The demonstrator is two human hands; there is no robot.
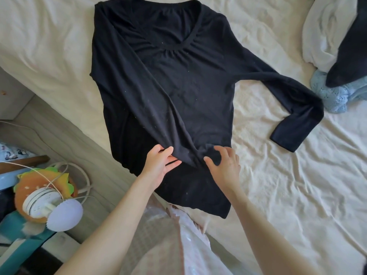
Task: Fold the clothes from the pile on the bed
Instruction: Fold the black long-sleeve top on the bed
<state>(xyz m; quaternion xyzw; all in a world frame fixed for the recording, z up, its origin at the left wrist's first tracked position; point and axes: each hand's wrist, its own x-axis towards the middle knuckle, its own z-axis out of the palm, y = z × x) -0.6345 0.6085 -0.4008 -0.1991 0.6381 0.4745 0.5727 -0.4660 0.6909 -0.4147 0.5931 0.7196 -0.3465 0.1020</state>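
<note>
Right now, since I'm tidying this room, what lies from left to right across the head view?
Burger-shaped toy → left hand → right hand → spread-out sleeve cuff of the black top → light blue knit in the pile.

Bare forearms, no sleeves; pale pink patterned garment worn below; hands without rings.

Plain black long-sleeved top on cream sheet; pale blue lace garment beside white cloth.
</note>
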